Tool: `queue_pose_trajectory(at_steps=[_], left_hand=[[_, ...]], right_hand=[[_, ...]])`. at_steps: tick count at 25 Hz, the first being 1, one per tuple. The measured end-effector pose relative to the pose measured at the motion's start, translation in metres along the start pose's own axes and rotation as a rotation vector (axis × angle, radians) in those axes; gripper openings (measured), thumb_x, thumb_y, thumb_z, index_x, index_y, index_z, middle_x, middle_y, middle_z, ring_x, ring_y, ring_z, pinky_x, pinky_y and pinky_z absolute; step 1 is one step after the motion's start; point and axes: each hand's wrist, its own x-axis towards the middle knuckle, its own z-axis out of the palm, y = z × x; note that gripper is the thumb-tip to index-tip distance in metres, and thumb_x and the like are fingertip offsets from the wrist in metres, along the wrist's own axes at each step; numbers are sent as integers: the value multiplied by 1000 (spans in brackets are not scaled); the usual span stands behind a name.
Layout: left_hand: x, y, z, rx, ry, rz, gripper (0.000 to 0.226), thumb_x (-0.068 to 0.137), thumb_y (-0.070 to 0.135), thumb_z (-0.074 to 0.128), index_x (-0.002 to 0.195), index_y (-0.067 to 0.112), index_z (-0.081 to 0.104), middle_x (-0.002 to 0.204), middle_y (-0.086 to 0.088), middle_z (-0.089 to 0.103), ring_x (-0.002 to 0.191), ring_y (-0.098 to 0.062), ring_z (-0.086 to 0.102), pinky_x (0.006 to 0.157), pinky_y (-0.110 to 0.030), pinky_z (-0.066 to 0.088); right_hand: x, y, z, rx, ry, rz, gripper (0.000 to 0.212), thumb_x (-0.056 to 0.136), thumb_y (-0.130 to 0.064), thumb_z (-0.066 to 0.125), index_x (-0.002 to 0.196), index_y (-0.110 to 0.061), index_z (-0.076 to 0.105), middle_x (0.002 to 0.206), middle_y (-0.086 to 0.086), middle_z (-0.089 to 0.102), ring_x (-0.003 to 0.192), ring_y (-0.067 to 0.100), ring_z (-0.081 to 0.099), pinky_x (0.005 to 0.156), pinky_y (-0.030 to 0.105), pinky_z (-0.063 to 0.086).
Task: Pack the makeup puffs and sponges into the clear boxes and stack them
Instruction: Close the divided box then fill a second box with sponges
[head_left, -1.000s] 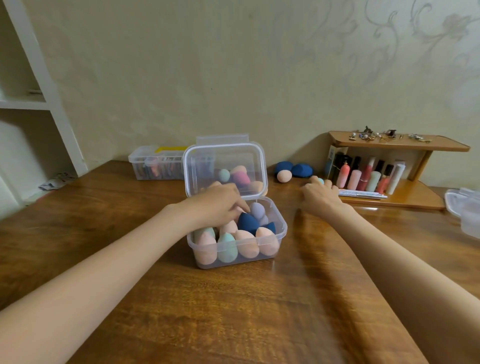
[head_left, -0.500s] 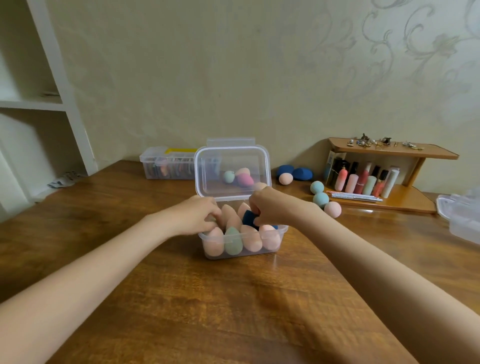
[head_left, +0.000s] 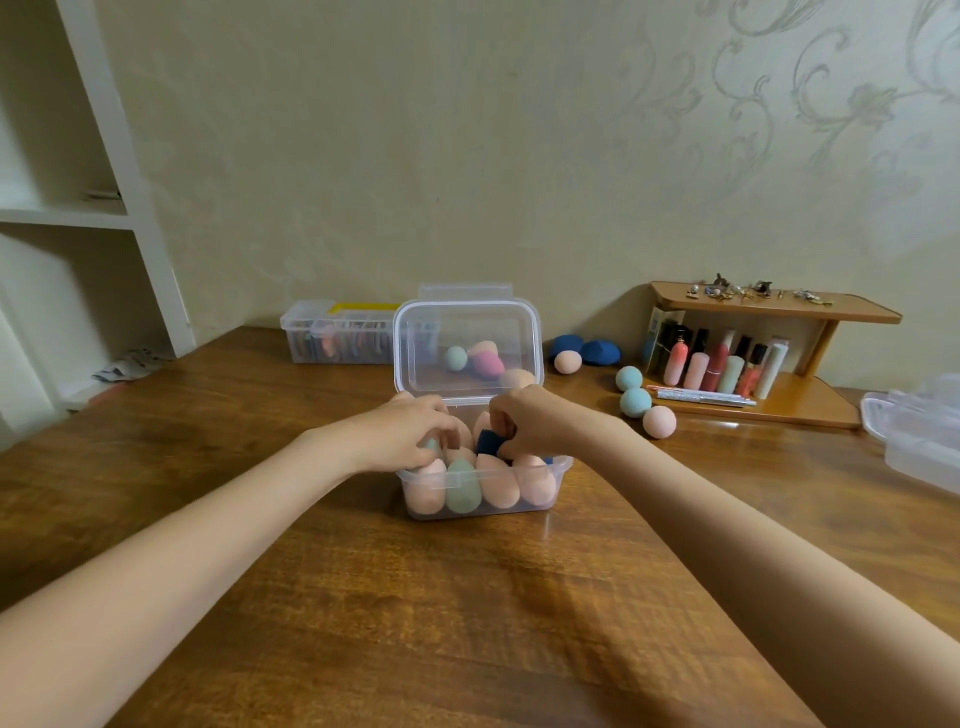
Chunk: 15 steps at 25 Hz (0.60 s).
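Pinching a dark blue sponge (head_left: 490, 442) between thumb and curled fingers, the right hand (head_left: 540, 422) hovered over the back of the clear box (head_left: 483, 488), while the left hand (head_left: 410, 434) reached in beside it with its fingers bent down among the sponges; whether it gripped one could not be told. The box sat mid-table, packed with upright peach sponges and one green sponge (head_left: 462, 486) along its front wall, its hinged lid (head_left: 467, 345) standing open behind the hands. Through the lid showed more loose sponges lying on the wooden table (head_left: 415, 623). To the right lay two teal sponges (head_left: 635, 401) and a peach sponge (head_left: 659, 421), near a small wooden shelf (head_left: 779, 306) holding cosmetic bottles (head_left: 719, 364). Further back left stood another clear organiser box (head_left: 337, 338).
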Motion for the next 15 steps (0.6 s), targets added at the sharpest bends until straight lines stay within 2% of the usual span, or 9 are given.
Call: queue_pose_trajectory(at_steps=[2,4,6,7,8,9,11,13,15], left_hand=[[0,1,-2,-13,5,-15,28,90,15,53,116,21,60,118,0,49,113,-19,44,88,-26,39],[-3,-3,-7,-129,18,-25,32,89,15,57,119,22,59,115,4,49,110,-15,48,83,-21,39],[-9,-8,-16,-323,178,-81,35,88,15,60,122,22,58,121,3,50,112,-12,50,85,-21,40],[-10,-10,-19,-425,320,-150,37,89,15,59,125,20,56,127,1,49,115,-15,50,89,-24,42],[-10,-12,-21,-571,456,-248,39,90,14,58,129,18,52,135,-2,47,119,-19,50,93,-29,44],[-10,-11,-23,-771,526,-356,43,92,15,55,134,16,45,141,-5,43,124,-23,48,98,-35,45],[-6,-6,-24,-1208,477,-460,54,95,24,52,144,15,30,148,-8,36,129,-30,44,102,-44,43],[-1,-3,-28,-1393,395,-431,61,95,39,48,147,21,23,148,-10,38,128,-35,45,103,-49,41],[-1,-5,-34,-1461,430,-392,59,94,49,42,145,27,25,145,-12,41,127,-38,45,105,-55,38]], right_hand=[[-1,0,-1,-16,-35,-4,22,89,-18,59,108,-7,59,89,3,56,78,18,54,60,18,43],[-6,3,-8,21,26,-7,18,88,-19,60,102,-8,63,94,6,65,83,22,62,70,28,53],[-8,13,-19,240,338,70,16,87,-17,60,97,-7,67,96,10,71,85,23,66,79,34,56],[-7,21,-26,397,531,155,17,88,-15,58,99,-5,67,98,12,71,87,23,66,81,34,56],[-4,30,-33,542,645,245,22,89,-14,56,106,-4,64,105,13,69,91,23,64,83,33,54],[-1,37,-36,665,635,322,29,91,-16,55,117,-4,58,116,14,64,99,24,62,86,33,51],[6,42,-36,919,386,413,47,93,-26,53,134,-4,42,132,14,52,108,25,55,87,34,49],[8,39,-38,1157,262,401,55,95,-37,48,138,-6,34,137,14,45,108,25,52,86,37,50],[3,38,-46,1295,287,341,58,95,-46,42,140,-13,29,137,15,43,115,31,51,90,42,49]])
